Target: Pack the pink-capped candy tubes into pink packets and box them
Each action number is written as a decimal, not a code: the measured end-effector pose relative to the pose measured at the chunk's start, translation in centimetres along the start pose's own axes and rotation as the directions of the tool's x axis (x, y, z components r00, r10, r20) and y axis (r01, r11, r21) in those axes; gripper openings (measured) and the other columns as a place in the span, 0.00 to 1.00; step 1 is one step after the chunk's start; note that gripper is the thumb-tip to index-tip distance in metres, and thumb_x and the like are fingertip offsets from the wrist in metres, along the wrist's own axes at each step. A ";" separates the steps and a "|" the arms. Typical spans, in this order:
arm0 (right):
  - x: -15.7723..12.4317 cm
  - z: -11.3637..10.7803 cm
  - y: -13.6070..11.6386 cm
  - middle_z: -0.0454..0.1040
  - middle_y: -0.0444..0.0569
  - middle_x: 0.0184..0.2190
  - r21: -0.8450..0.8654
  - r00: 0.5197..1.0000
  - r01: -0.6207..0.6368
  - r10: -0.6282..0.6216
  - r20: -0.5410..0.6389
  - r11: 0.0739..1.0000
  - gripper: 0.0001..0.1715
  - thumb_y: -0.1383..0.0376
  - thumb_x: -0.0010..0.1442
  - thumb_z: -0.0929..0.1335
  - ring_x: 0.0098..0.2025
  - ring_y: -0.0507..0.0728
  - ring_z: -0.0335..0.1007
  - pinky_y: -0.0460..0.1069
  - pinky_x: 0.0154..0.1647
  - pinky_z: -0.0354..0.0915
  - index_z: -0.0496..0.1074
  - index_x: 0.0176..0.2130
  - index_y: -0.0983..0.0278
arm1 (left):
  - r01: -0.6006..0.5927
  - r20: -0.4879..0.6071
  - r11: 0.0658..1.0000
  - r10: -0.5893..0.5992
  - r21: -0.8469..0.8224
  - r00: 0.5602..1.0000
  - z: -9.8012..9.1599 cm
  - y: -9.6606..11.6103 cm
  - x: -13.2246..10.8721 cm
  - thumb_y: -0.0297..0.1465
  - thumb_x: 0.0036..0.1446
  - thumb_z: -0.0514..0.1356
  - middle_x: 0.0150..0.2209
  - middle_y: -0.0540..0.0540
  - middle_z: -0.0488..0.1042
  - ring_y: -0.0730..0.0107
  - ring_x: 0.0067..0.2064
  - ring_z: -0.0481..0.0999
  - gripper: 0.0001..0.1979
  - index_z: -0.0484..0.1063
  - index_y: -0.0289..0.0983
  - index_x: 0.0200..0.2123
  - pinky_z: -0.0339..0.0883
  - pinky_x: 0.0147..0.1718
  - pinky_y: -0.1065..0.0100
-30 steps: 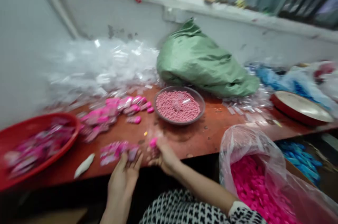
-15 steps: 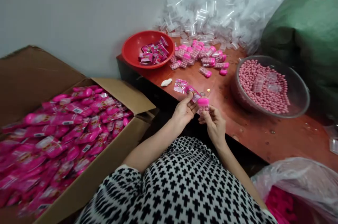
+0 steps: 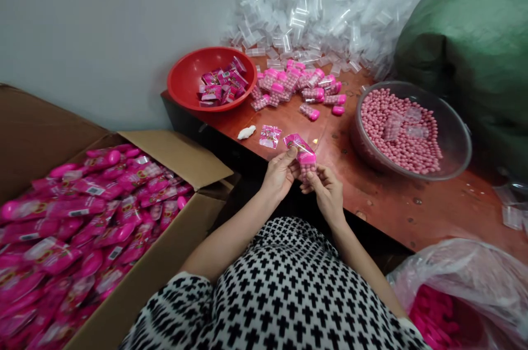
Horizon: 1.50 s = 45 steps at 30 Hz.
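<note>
Over the table's front edge, my left hand [image 3: 281, 174] pinches a pink printed plastic sleeve [image 3: 297, 142] between thumb and fingers. My right hand [image 3: 328, 190] grips a small clear candy bottle [image 3: 307, 164] with a pink cap, full of pink balls. The capped end meets the open end of the sleeve; how far it is inside, I cannot tell. Another pink sleeve [image 3: 270, 136] lies flat on the table just beyond my left hand, beside a crumpled white scrap [image 3: 246, 132].
A red bowl [image 3: 177, 86] holds pink sleeves; filled bottles [image 3: 284, 83] lie beside it. Empty clear bottles [image 3: 305, 14] are heaped behind. A clear bowl [image 3: 457, 146] of pink balls stands right. A cardboard box [image 3: 165, 253] of wrapped bottles is left, a plastic bag [image 3: 474, 267] lower right.
The bottle and the sleeve have come together between my hands. The sleeve in my left hand has parted from the one lying on the table. The whole view has shifted slightly.
</note>
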State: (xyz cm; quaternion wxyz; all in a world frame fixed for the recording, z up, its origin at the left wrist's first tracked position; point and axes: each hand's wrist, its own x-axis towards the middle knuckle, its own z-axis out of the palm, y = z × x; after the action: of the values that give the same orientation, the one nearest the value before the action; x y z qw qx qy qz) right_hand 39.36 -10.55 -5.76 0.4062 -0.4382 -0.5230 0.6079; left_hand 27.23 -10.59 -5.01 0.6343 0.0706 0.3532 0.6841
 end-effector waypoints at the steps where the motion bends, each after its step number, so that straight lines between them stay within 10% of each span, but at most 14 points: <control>1: 0.1 -0.1 0.1 0.74 0.43 0.29 0.001 1.000 0.008 -0.008 -0.011 1.000 0.18 0.56 0.56 0.69 0.23 0.49 0.71 0.46 0.23 0.72 0.69 0.43 0.64 | -0.005 0.022 0.999 0.004 0.041 1.000 0.1 0.1 0.0 0.37 0.42 0.70 0.24 0.48 0.74 0.74 0.25 0.74 0.16 0.70 0.32 0.27 0.68 0.25 0.74; 19: 1.0 -0.3 0.5 0.74 0.41 0.26 0.213 0.999 -0.030 0.033 -0.009 0.977 0.16 0.57 0.51 0.72 0.21 0.49 0.72 0.44 0.20 0.71 0.70 0.38 0.64 | 0.019 0.113 0.906 -0.073 0.423 0.991 0.5 1.1 1.0 0.37 0.41 0.69 0.22 0.46 0.75 0.74 0.22 0.72 0.14 0.76 0.30 0.24 0.67 0.24 0.71; 39: 1.3 -0.2 1.3 0.75 0.38 0.21 0.278 0.997 0.004 0.016 -0.070 0.961 0.16 0.61 0.50 0.74 0.16 0.49 0.70 0.44 0.16 0.70 0.64 0.34 0.62 | 0.078 0.025 0.940 -0.091 0.331 0.996 0.2 -0.4 -0.3 0.35 0.40 0.70 0.20 0.48 0.72 0.77 0.19 0.68 0.14 0.76 0.29 0.25 0.63 0.19 0.72; 45: 1.0 -0.4 1.2 0.78 0.44 0.34 0.301 0.998 -0.033 0.015 0.064 0.953 0.19 0.62 0.49 0.74 0.32 0.52 0.77 0.48 0.34 0.76 0.70 0.41 0.62 | 0.038 -0.040 0.978 -0.030 0.208 0.999 -0.6 0.4 -0.5 0.34 0.39 0.71 0.27 0.45 0.77 0.74 0.28 0.75 0.13 0.77 0.30 0.27 0.70 0.31 0.71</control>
State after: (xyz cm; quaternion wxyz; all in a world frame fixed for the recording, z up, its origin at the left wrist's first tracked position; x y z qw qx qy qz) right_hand 39.44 -9.65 -7.07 0.4448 -0.3587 -0.4307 0.6985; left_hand 26.68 -11.28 -5.07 0.6283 0.1180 0.4356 0.6337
